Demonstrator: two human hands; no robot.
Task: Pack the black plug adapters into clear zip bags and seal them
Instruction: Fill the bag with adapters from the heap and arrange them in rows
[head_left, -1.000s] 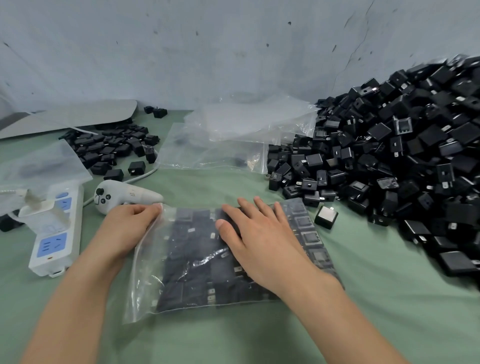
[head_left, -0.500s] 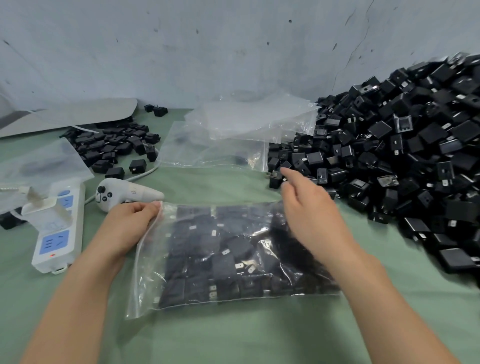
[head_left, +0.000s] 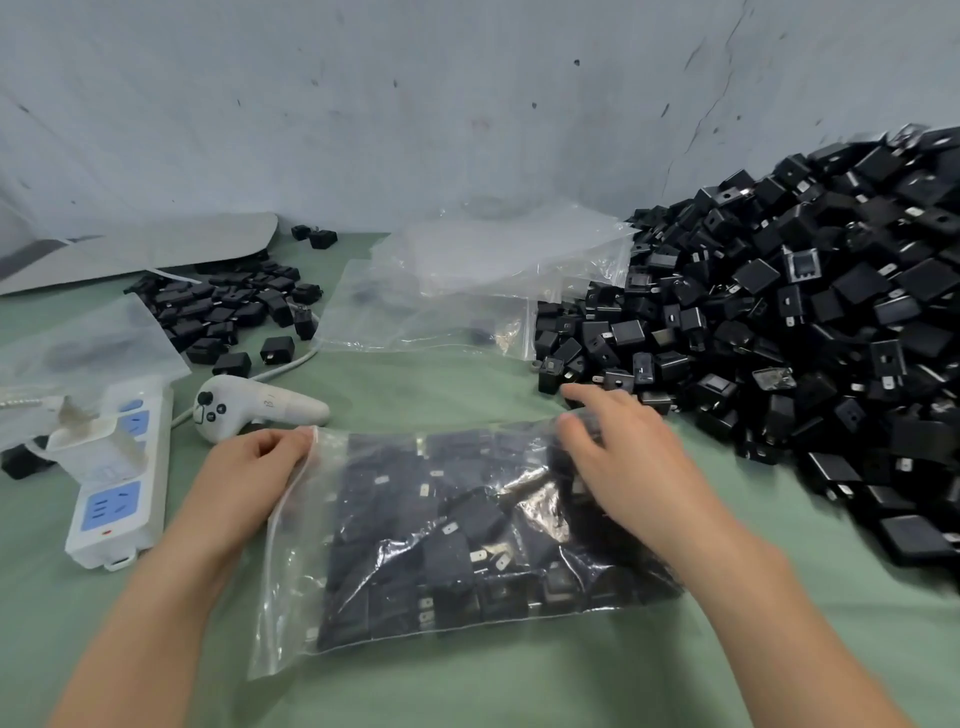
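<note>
1. At the far left, a white power strip (head_left: 122, 499) lies on the green cloth (head_left: 467, 691). A white controller (head_left: 249, 410) sits just beside it, toward the middle.
2. Behind these we see a small pile (head_left: 228, 306) of black adapters.
3. Our left hand (head_left: 254, 467) is curled. Its thumb and fingers pinch the far left corner of the bag (head_left: 467, 535), at the zip edge.
4. The bag lies flat on the cloth between our hands, packed with adapters. Its zip edge runs down the left side, and we cannot tell whether it is sealed.
5. Behind it, near the wall, lies a loose heap of empty bags (head_left: 467, 291).
6. Our right hand (head_left: 623, 467) lies over the bag's far right corner with its fingers spread and nearly straight. It is blurred, so we cannot tell whether it only rests there or grips the plastic.
7. At the right, a big pile (head_left: 805, 338) of adapters slopes up toward the wall. Its near edge is just beyond our right fingertips.
</note>
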